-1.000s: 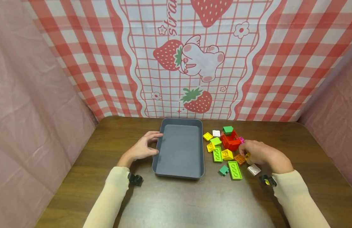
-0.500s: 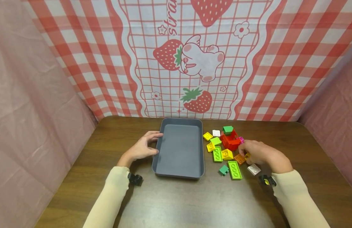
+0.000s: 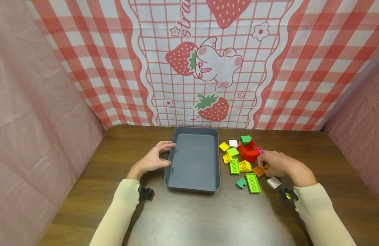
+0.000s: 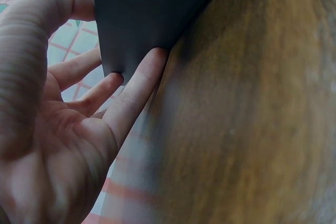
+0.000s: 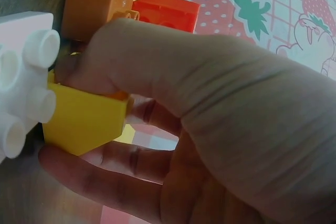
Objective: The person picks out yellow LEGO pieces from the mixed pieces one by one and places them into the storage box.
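My left hand (image 3: 151, 160) touches the left side of a grey rectangular tray (image 3: 193, 164), its fingers spread out. In the left wrist view, the fingertips rest against the outer wall of the tray (image 4: 136, 14). Over at the right, my right hand (image 3: 283, 166) pinches a yellow toy brick (image 5: 86, 119) with a sloped side between thumb and fingers, low by the tabletop. Close around it lie an orange brick (image 3: 258, 171) and a white brick (image 3: 274, 182). The hand hides much of the yellow brick in the head view.
Left of my right hand lie a red open-sided piece (image 3: 248, 153), a yellow sloped brick (image 3: 245, 166), lime plates (image 3: 253, 183), a dark green brick (image 3: 241, 183) and other small bricks. A checked strawberry cloth (image 3: 208, 68) hangs behind the wooden table (image 3: 189, 218).
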Demonstrator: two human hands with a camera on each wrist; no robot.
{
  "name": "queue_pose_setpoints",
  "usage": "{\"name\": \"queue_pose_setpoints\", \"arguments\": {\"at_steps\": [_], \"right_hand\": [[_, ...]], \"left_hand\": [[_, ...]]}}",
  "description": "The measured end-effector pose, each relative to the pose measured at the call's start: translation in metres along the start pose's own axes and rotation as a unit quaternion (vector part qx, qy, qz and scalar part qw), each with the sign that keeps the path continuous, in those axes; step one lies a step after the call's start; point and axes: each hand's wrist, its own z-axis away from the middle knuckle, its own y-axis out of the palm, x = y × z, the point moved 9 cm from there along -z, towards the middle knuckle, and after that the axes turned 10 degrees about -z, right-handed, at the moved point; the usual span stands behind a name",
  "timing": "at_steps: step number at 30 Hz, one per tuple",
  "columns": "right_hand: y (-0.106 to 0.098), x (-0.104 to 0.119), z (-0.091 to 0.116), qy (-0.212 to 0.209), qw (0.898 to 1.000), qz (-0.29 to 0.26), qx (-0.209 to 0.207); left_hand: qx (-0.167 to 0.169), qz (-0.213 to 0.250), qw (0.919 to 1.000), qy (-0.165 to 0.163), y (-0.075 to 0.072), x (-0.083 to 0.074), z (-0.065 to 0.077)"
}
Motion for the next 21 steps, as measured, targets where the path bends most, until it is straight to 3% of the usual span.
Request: {"name": "queue_pose_setpoints", "arguments": {"at_steps": [13, 21], "right_hand": [[-0.014, 0.005, 0.005, -0.016, 0.999, 0.014, -0.031], [-0.031, 0.009, 0.010, -0.051, 0.993, 0.048, -0.099]], "left_hand": [[0.000, -0.003, 1.0000, 0.000, 0.000, 0.000, 0.000], [-0.002, 0.001, 1.0000, -0.001, 0.000, 0.000, 0.000]]}}
